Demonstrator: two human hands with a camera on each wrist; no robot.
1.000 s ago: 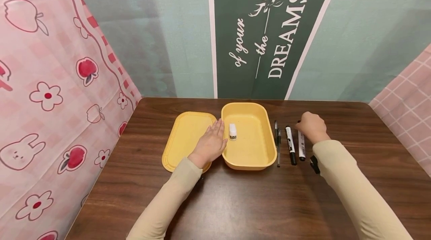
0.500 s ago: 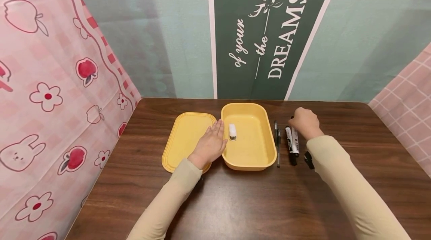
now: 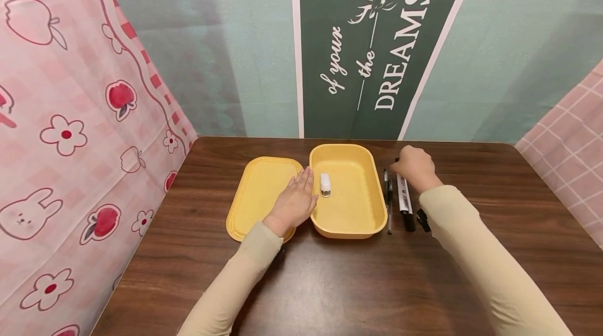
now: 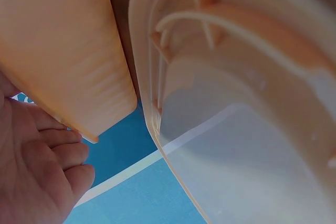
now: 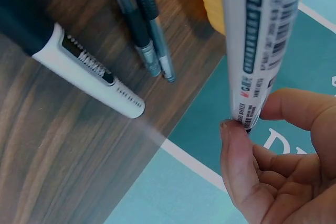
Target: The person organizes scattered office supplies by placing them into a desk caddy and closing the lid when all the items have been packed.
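Observation:
My right hand [image 3: 416, 167] pinches a white marker [image 5: 257, 51] by its end, between thumb and finger. In the head view that marker hangs over a second white marker [image 5: 94, 74], which lies on the table. My left hand [image 3: 294, 205] has its fingers straight, resting against the left wall of the yellow box [image 3: 350, 232]. Inside the box stands or lies a small white bottle [image 3: 325, 185]; I cannot tell which. Two pens [image 5: 142, 24] lie side by side between the box and the markers.
A yellow lid [image 3: 256, 189] lies left of the box, partly under my left forearm and hand. The dark wooden table [image 3: 339, 283] ends at a printed curtain [image 3: 264, 64] behind. A pink patterned cloth [image 3: 70, 142] hangs on the left.
My right hand has carried the pinched marker leftward, from the right of the lying marker to above it. The left hand and the box have stayed in place.

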